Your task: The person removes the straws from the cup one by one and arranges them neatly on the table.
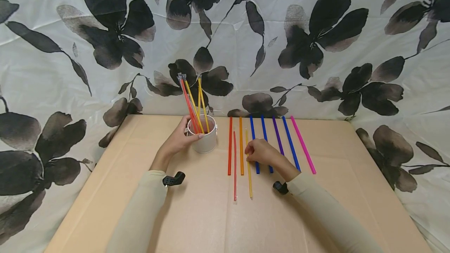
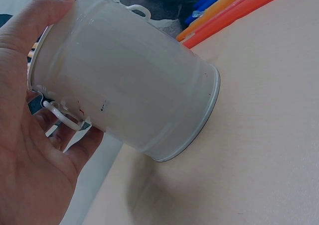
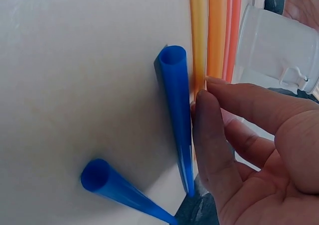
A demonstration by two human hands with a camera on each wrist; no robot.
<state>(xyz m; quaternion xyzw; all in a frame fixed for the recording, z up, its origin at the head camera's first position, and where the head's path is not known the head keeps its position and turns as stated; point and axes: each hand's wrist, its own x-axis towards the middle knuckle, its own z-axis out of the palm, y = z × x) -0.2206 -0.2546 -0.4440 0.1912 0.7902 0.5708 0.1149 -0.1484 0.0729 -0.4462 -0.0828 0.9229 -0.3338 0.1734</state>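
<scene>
A white metal bucket (image 1: 205, 142) holding several thin red and yellow sticks (image 1: 190, 104) stands near the table's back edge. My left hand (image 1: 179, 138) grips its rim from the left; the left wrist view shows the thumb at the rim of the bucket (image 2: 119, 75) and fingers by its handle. With thumb and forefinger, my right hand (image 1: 261, 152) pinches a thin yellow stick (image 1: 249, 179) lying between an orange tube (image 1: 241, 147) and a blue tube (image 1: 253, 128). In the right wrist view the fingertips touch the yellow stick (image 3: 199, 31).
A red tube (image 1: 230, 147) and a thin red stick (image 1: 234, 175) lie left of the right hand. Rightward are more blue tubes (image 1: 291, 143), a purple tube (image 1: 277, 136) and a pink tube (image 1: 303, 143). Floral cloth (image 1: 246, 50) hangs behind the table (image 1: 197, 214).
</scene>
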